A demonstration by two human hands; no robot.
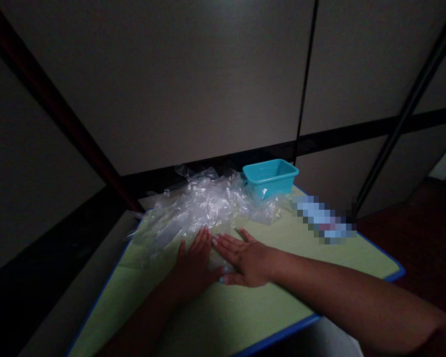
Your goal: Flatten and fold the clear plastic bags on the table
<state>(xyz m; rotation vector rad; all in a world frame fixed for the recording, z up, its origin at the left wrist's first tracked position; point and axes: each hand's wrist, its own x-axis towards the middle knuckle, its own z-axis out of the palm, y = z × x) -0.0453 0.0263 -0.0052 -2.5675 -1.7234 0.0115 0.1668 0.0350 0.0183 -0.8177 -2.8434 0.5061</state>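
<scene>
My left hand [194,267] lies flat with its fingers stretched out, pointing away from me at the near edge of a heap of clear plastic bags [208,198]. Beside it, my right hand [247,260] is also flat, its fingers spread and pointing left. Between the two hands, a piece of clear plastic shows against the tabletop, partly covered by them. The heap is crumpled and shiny and spreads over the back left of the table. Neither hand is closed around anything.
A turquoise plastic basin [271,186] stands behind the bags at the table's back edge. A blurred-out light blue item [321,218] lies at the right. The pale green table [282,302] has a blue rim, with dark-framed panels [208,89] close behind it.
</scene>
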